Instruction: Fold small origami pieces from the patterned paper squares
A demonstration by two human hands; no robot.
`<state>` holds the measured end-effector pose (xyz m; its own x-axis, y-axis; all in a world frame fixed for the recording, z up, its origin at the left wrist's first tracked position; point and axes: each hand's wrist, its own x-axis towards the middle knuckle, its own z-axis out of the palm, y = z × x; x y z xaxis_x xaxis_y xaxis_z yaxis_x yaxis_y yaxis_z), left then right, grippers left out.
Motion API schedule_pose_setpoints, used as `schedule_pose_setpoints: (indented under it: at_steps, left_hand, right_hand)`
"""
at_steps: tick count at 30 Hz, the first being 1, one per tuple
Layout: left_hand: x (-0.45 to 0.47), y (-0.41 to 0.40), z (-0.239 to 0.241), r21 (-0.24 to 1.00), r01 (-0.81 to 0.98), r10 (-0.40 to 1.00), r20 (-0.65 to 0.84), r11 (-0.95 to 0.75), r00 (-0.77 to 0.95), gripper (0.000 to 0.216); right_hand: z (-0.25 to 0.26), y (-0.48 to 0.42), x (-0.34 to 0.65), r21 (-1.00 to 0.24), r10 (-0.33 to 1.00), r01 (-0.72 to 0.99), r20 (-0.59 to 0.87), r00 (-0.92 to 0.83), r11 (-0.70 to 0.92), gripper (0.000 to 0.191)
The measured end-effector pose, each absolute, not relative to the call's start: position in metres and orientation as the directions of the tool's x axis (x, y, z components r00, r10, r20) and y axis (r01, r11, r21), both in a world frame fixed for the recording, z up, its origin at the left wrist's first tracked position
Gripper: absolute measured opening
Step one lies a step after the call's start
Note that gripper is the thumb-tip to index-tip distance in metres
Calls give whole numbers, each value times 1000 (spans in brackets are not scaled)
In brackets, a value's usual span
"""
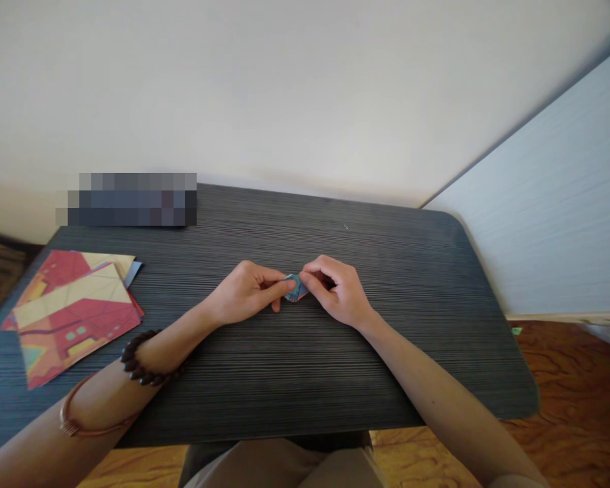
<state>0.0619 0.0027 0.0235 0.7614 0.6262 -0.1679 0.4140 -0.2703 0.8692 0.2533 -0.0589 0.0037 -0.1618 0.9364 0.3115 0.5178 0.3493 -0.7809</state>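
Observation:
A small folded piece of blue patterned paper (295, 289) is held between my two hands above the middle of the dark table. My left hand (247, 291) pinches its left side between thumb and fingers. On the other side, the thumb and fingertips of my right hand (339, 288) close on its right edge. A little orange shows along the paper's lower right. My fingers cover part of it, so its full shape is hidden.
Several sheets of red, orange and cream patterned paper (81, 315) lie overlapping at the table's left. A blurred-out dark object (132, 203) stands at the back left. The dark wood-grain table (411, 366) meets a white wall (305, 88) behind, with a pale panel (559, 190) at right.

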Motion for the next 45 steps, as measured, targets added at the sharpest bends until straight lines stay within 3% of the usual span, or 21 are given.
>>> schedule_pose_setpoints:
  at_steps: [4,12,20,23,30,35,41,45]
  left_hand:
    - [65,1,17,908,390,651,-205,-151,731,26]
    - [65,-3,13,894,424,703,-208,-146,680,28]
    - [65,0,17,916,400,695,-264,-37,668,28]
    - [66,-1,21,928,371,709,-239,-34,663,34]
    - [65,-2,21,900,376,786,-64,-220,614,27]
    - [64,0,19,927,346,804,-91,-148,588,28]
    - [64,-1,18,951,310,820,-167,-13,547,30]
    - [63,-1,19,964,263,831,-125,-26,542,22]
  right_hand:
    - [1,-58,254,-800,947,515,309,-90,309,15]
    - [1,-59,253,-812,949,499,301,-88,304,18]
    - [-4,-56,255,-847,964,469,263,-40,251,19]
    - [-4,-55,255,-836,962,485,270,-39,255,20]
    - [0,-57,255,-811,957,512,276,-93,284,20]
    - [0,-58,255,-778,954,553,227,-195,298,21]
    - [-1,-57,254,-788,957,543,235,-169,289,21]
    - [1,-58,255,-807,958,518,228,-171,285,24]
